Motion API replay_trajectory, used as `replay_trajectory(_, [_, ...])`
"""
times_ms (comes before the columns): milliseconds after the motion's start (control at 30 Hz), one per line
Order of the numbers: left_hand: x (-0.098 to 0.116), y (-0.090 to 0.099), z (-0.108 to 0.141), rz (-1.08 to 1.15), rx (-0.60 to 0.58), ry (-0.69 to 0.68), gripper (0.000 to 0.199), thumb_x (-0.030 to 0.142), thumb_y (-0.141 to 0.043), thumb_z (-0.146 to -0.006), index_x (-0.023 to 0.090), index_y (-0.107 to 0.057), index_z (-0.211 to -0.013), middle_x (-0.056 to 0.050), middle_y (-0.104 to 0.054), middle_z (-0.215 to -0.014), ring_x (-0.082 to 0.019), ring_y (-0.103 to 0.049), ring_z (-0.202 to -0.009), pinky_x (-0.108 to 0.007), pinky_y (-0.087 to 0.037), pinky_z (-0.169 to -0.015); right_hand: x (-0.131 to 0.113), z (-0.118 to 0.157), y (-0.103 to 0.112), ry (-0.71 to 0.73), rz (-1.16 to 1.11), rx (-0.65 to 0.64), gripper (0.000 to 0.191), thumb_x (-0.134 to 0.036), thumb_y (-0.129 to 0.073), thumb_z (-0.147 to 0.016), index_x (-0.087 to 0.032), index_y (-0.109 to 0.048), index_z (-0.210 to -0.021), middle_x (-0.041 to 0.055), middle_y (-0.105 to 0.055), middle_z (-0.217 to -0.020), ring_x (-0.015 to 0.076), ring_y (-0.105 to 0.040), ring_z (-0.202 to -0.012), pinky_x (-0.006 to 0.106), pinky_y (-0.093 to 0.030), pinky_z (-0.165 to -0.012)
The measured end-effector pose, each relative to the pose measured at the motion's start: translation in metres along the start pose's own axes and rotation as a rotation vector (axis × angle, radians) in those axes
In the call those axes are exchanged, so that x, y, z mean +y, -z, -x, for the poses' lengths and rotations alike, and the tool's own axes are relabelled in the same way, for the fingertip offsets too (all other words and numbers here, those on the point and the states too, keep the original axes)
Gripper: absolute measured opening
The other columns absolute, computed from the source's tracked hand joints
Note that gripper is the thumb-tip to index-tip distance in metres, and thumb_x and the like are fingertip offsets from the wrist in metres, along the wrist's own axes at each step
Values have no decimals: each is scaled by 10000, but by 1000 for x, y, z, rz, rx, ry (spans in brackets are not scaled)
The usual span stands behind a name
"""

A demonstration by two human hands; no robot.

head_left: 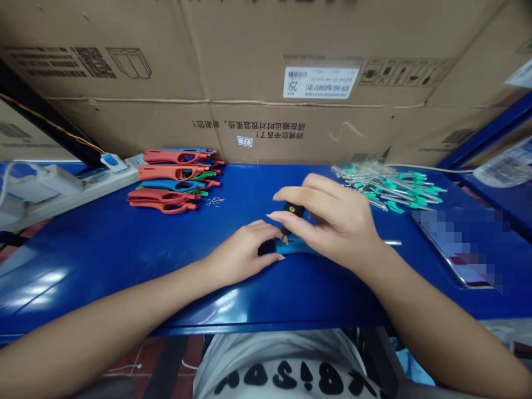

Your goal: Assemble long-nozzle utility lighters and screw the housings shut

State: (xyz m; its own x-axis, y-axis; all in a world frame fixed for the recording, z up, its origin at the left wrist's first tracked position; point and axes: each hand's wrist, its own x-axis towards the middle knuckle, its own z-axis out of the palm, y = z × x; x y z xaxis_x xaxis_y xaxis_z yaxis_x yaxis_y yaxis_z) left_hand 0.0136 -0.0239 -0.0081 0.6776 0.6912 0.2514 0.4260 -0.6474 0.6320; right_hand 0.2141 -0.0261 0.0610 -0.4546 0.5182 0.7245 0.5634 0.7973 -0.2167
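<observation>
On the blue table top lies a blue lighter casing, and a slim metal tube sticks out to its right, past my wrist. My left hand grips the casing's left end between thumb and fingers. In my right hand is a short black screwdriver with a yellow mark on top, pinched by the fingertips. Its shaft points down at the casing, close to my left fingertips. A screw under the tip is too small to make out. My right hand hides part of the casing.
Red, blue and green lighter casings are stacked at the back left, beside several small screws. Metal tubes with green parts lie piled at the back right. A phone, a power strip and a cardboard wall surround the work spot.
</observation>
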Motion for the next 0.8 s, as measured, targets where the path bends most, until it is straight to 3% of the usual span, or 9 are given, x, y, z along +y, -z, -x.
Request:
replay_trajectory(67, [-1, 0, 0, 1, 2, -3, 235, 248, -747, -879, 198, -657, -1090, -59, -705, -1136, -238, -641, -1094, -390, -501, -977, -2, 1, -2, -28, -8, 16, 221, -335, -587, -985, -209, -715, -1113, 55, -726, -937, 156, -649, -766, 275, -522, -665])
replay_trajectory(167, [-2, 0, 0, -3, 1, -3, 232, 278, -749, -879, 196, -650, -1072, -54, -704, -1088, -232, -647, -1049, -379, -511, -944, -1, 1, -1, -102, -223, -56, 331, -214, -473, -1015, -203, -624, -1309, 79, -708, -1192, 160, -679, -924, 281, -557, -749])
replay_trajectory(267, [-2, 0, 0, -11, 14, -8, 220, 297, -745, -883, 201, -643, -1052, -42, -699, -1041, -222, -651, -1009, -367, -521, -906, 2, 0, 1, -156, -405, -135, 365, -193, -471, -1007, -226, -594, -1349, 62, -711, -1209, 134, -689, -845, 269, -573, -705])
replay_trajectory(367, [-3, -2, 0, -8, 19, -17, 215, 297, -739, -887, 200, -645, -1055, -47, -700, -1053, -226, -652, -1018, -377, -524, -907, 3, -1, 3, -118, -335, -118, 289, -208, -550, -977, -229, -660, -1243, 49, -742, -1116, 128, -681, -756, 280, -571, -692])
replay_trajectory(600, [-2, -7, -1, 14, 29, -17, 187, 221, -703, -899, 178, -640, -1070, -67, -709, -1110, -244, -659, -1068, -396, -532, -930, -7, -1, 2, 28, -157, -106, 235, -232, -552, -989, -193, -678, -1183, 53, -755, -1084, 167, -705, -944, 285, -564, -792])
replay_trajectory(800, [-1, -8, -1, 39, 24, 1, 204, 219, -691, -901, 179, -641, -1094, -84, -704, -1147, -252, -663, -1082, -411, -544, -937, -11, 0, -3, -17, -52, -60, 232, -272, -539, -1003, -211, -682, -1174, 46, -756, -1074, 158, -701, -871, 276, -552, -769])
